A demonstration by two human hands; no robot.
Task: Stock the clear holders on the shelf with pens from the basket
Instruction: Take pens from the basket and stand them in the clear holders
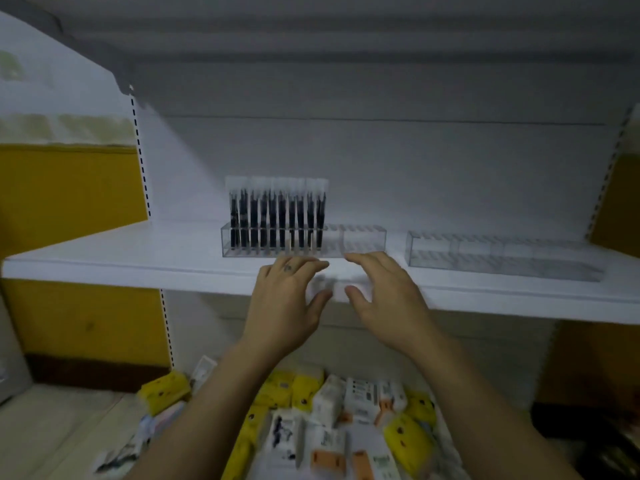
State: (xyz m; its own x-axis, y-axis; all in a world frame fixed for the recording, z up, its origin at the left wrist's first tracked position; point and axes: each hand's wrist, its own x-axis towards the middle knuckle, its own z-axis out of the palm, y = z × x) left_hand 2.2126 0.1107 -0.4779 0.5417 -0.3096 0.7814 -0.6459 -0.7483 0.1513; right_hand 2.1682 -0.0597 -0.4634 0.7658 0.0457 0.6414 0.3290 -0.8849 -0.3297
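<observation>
Head view — left hand (287, 301), right hand (386, 296) outstretched, fingers (363, 259) spread.

We list a white back panel (381, 161) with slotted uprights (140, 154). We note yellow walls (69, 188), dark skirting (93, 370), pale floor (52, 427).

pens (277, 216) in left holder (363, 242) on shelf (104, 258), second holder (502, 258) right — boxes (346, 410) below

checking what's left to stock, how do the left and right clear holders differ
The left holder has upright dark pens filling its left part; the right holder has none. The left holder sits centrally; the right holder sits nearer the right end. Both are clear and rest on the white shelf.
</observation>
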